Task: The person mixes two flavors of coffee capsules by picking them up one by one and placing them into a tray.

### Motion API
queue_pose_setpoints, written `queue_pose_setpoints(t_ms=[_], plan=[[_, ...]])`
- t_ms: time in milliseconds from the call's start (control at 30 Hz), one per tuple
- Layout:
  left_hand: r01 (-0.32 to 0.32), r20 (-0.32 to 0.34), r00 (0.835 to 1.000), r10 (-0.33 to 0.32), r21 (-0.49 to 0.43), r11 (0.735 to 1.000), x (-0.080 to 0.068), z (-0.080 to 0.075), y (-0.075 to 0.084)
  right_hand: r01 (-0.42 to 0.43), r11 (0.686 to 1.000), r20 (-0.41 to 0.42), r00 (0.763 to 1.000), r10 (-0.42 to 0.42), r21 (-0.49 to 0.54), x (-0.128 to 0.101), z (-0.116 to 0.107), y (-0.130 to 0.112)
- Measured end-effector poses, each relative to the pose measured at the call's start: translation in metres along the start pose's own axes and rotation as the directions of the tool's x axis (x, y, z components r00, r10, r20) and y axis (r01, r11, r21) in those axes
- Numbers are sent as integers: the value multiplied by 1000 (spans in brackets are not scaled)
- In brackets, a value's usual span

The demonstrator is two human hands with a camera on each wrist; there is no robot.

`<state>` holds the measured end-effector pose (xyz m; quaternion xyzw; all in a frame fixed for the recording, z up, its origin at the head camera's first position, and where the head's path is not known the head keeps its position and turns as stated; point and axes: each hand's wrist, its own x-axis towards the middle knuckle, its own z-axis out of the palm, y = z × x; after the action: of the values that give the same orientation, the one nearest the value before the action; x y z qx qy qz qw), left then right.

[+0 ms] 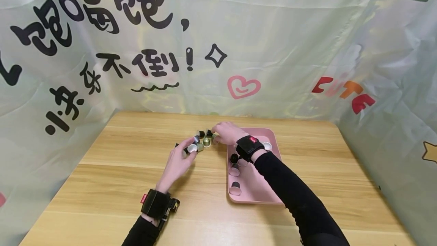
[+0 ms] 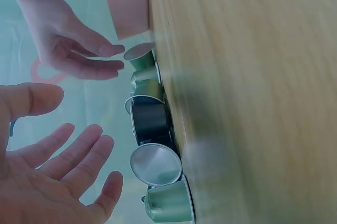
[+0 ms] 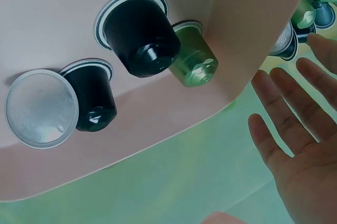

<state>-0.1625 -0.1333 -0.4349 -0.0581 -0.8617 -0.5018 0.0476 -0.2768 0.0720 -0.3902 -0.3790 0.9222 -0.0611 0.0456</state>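
Observation:
A cluster of small coffee capsules, black and green with foil lids, lies on the wooden table left of a pink tray. My left hand reaches the cluster's near side with relaxed fingers and holds nothing; the left wrist view shows its bare palm beside a foil-lidded capsule. My right hand hovers over the cluster's far side, its fingers straight and nothing in them. In the tray lie several capsules: a black one, a green one and another black one.
The tray also holds a capsule at its far corner and one near its front. Printed cloth walls close the table in at the back and on both sides. Bare wood stretches left of the cluster and along the front edge.

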Motion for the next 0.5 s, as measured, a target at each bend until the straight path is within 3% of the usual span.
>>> queue_pose_setpoints(t_ms=[500], plan=[[6, 0, 1000, -6, 6, 1000, 0, -1, 1, -41, 998, 49, 998, 43, -40, 10, 10, 1]])
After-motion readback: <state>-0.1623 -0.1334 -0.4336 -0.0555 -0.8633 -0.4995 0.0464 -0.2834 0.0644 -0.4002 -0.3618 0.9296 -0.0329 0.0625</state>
